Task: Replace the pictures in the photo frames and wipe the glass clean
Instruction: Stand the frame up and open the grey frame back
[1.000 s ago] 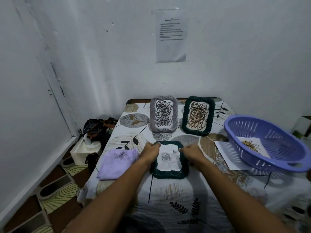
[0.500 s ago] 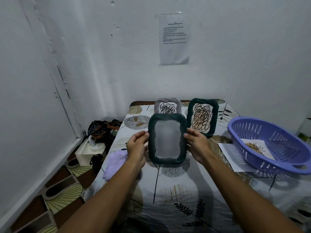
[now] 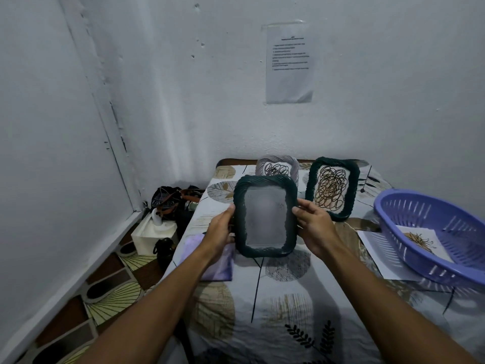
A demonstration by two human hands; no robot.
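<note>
Both hands, left hand (image 3: 219,232) and right hand (image 3: 316,229), grip the dark green frame (image 3: 265,219) upright, just beside the purple cloth (image 3: 210,261). Glass looks hazy; wiping seemingly remains, two frames behind filled.

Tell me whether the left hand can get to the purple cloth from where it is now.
Probably yes, but not freely: the left hand grips the held green frame along with the right hand. The purple cloth lies on the bed directly beneath it, nothing between them; the left hand must let go first.
</note>
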